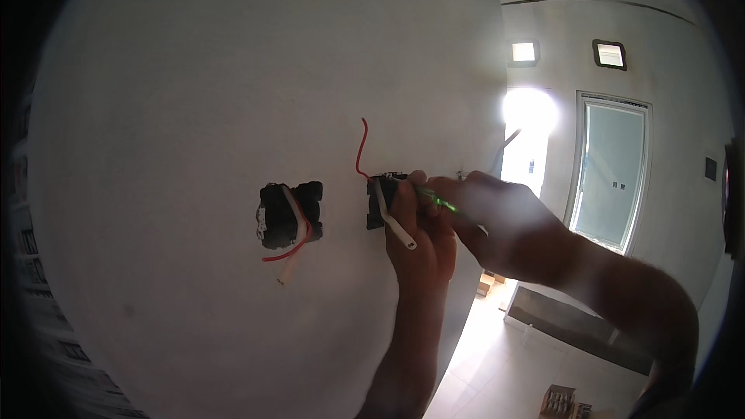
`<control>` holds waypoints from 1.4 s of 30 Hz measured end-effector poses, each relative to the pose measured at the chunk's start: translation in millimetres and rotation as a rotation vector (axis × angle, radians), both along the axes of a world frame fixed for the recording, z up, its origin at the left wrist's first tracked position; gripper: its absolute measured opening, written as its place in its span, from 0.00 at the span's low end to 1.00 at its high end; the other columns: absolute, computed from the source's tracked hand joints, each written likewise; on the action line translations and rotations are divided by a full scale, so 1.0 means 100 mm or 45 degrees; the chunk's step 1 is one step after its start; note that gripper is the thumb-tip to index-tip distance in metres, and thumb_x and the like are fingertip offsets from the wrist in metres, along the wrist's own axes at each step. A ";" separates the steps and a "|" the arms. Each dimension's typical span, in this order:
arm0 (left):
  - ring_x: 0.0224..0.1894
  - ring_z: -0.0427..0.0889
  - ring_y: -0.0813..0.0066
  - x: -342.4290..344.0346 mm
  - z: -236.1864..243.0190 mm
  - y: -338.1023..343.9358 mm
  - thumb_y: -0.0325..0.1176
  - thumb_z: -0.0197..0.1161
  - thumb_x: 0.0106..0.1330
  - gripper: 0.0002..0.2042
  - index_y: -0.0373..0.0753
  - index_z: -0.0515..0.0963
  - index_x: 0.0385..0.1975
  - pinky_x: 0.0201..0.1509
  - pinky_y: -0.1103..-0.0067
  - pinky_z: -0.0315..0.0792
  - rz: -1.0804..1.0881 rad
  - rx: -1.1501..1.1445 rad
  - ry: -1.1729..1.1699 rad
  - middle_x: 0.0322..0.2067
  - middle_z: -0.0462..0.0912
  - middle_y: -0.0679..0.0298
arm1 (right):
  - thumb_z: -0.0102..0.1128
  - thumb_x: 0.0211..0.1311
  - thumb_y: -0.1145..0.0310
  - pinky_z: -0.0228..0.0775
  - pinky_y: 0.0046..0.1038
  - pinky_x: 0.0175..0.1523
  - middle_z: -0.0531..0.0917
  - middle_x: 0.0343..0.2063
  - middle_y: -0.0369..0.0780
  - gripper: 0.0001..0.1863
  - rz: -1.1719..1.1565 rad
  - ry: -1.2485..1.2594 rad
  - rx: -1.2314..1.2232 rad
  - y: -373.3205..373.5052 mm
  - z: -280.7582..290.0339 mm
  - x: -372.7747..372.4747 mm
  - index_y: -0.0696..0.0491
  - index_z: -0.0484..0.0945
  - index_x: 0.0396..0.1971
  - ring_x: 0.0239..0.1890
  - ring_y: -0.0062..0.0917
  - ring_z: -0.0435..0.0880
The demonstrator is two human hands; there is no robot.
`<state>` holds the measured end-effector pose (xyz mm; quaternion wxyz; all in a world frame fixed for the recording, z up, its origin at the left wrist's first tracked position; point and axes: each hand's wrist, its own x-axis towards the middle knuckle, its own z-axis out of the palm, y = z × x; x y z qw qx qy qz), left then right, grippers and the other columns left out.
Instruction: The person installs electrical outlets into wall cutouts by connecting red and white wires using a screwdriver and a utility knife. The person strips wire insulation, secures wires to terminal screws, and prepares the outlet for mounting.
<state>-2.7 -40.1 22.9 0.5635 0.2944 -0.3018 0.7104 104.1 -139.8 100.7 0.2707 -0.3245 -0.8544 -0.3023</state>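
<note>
My left hand (423,237) is at the right-hand black wall box (375,213), fingers closed together over its right side; what they pinch is hidden. From the right, my right hand (504,213) is closed round a thin, see-through green tool (441,202) that looks like a screwdriver; its tip is hidden by the left fingers. A red wire (362,147) sticks up from this box. A white cable (397,229) hangs out of it, bent down across my left hand. Further left, a second black wall box (272,217) has a white cable (299,217) and a red wire (278,257) hanging out.
The pale wall (194,109) fills the left and middle. Beyond its right edge are a bright doorway (528,140), a door with a pale panel (613,178), and small window openings (610,54). A cardboard box (557,401) sits on the tiled floor (497,365).
</note>
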 end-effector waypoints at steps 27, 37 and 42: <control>0.27 0.72 0.85 -0.04 0.01 -0.04 0.37 0.60 0.80 0.12 0.33 0.80 0.50 0.35 0.83 0.69 -0.044 -0.177 0.056 0.24 0.77 0.70 | 0.68 0.69 0.66 0.80 0.30 0.35 0.83 0.30 0.46 0.18 0.045 -0.253 0.538 0.06 -0.06 0.04 0.59 0.79 0.53 0.23 0.26 0.82; 0.31 0.76 0.85 -0.06 0.01 -0.12 0.36 0.59 0.81 0.10 0.35 0.80 0.49 0.37 0.82 0.71 0.044 -0.082 0.094 0.32 0.80 0.70 | 0.64 0.68 0.73 0.74 0.29 0.31 0.83 0.32 0.41 0.13 0.200 0.121 -0.226 0.14 0.01 0.04 0.56 0.81 0.51 0.22 0.28 0.78; 0.29 0.74 0.88 -0.06 0.03 -0.12 0.34 0.60 0.80 0.11 0.32 0.81 0.50 0.33 0.84 0.66 0.100 -0.137 0.149 0.28 0.80 0.72 | 0.64 0.65 0.76 0.76 0.26 0.32 0.82 0.37 0.41 0.21 -0.015 -0.210 0.517 -0.01 -0.02 0.03 0.55 0.81 0.58 0.27 0.28 0.83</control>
